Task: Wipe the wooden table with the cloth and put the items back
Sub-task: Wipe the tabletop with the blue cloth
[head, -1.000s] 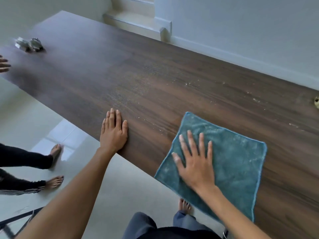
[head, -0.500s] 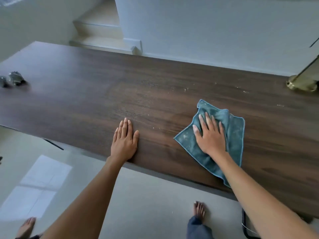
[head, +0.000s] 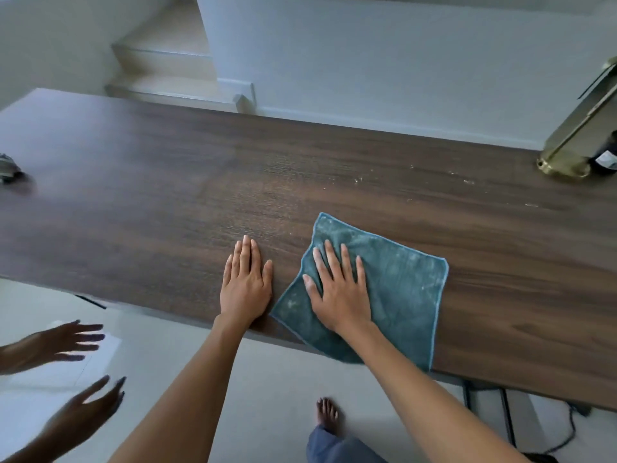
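A teal cloth (head: 400,289) lies spread flat on the dark wooden table (head: 167,195), its near corner hanging over the front edge. My right hand (head: 340,292) presses flat on the cloth's left half, fingers spread. My left hand (head: 245,282) rests palm down on the bare wood just left of the cloth, holding nothing. White crumbs and dust (head: 360,180) speckle the wood beyond and to the right of the cloth. A small grey crumpled item (head: 8,170) sits at the table's far left edge.
A brass stand (head: 567,152) with a dark object beside it sits at the table's far right. Another person's two hands (head: 73,369) reach in at lower left. Steps (head: 167,75) rise behind the table. Cables (head: 507,426) lie on the floor under the right side.
The cloth went from bunched to spread flat and slid back toward the front edge under my right hand. Another person's hands have come into view at lower left.
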Tool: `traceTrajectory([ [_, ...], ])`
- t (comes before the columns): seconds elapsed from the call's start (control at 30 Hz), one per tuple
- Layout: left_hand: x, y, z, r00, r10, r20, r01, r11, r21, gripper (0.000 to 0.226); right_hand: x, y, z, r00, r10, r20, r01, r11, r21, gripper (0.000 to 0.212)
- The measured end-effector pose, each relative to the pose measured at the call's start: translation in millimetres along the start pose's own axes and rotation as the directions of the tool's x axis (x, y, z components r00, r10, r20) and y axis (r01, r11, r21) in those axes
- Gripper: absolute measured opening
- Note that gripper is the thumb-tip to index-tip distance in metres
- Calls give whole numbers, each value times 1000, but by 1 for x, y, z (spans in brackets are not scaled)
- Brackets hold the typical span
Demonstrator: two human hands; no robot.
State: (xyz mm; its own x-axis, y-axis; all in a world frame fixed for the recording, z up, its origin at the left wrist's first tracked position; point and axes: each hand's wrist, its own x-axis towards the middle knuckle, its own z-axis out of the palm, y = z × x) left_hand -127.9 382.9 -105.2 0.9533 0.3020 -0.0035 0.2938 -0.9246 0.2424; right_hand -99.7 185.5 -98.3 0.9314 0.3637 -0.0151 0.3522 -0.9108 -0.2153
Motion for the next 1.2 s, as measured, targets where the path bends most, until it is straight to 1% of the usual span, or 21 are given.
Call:
traceTrajectory([
  [0.1,8,-3,-2,1000,-5,7,5,1000,-16,64,43,17,-8,999,-27,43,26,999,25,65],
  [0.2,23,-12,-6,1000,-11,30,11,1000,-18,64,70,58,-17,996,-59,60,59,998,-1,63],
  [0.3,31,-20,-9,999,-7,41,7,1000,-6,65,69,107,-25,999,-3,34,4,1000,-23,66],
  [0.4,31,-20,-9,999,-20,48,20,1000,-19,66,40,130,-26,998,48,-33,-49,998,-26,68],
  [0.5,30,-18,-9,999,-21,40,21,1000,-16,65,-2,116,-15,992,94,-88,-99,993,-57,68],
  [0.57,31,-16,-10,999,-30,38,31,999,-21,65,-23,87,-7,986,118,-121,-125,991,-53,69],
  [0.6,31,-16,-10,999,-34,33,35,999,-25,65,-29,69,-3,986,107,-129,-114,992,-48,69],
  [0.73,32,-15,-10,999,-40,29,41,999,-22,64,-18,6,8,997,-18,-74,15,999,-36,67],
  [0.87,41,-14,-11,997,-62,34,62,998,-10,64,37,-21,9,992,-128,25,127,992,5,66],
  [0.93,48,-16,-10,996,-85,28,85,996,2,64,71,-20,7,978,-191,81,189,981,34,67],
  [1.03,58,-21,-10,992,-117,37,117,993,-3,63,115,7,-1,966,-243,88,236,968,81,64],
  [1.1,63,-23,-10,991,-125,52,125,992,1,64,133,36,-5,973,-224,50,217,969,121,61],
  [1.2,67,-22,-9,987,-153,56,154,988,-6,64,139,87,-12,990,-128,-52,136,970,201,58],
])
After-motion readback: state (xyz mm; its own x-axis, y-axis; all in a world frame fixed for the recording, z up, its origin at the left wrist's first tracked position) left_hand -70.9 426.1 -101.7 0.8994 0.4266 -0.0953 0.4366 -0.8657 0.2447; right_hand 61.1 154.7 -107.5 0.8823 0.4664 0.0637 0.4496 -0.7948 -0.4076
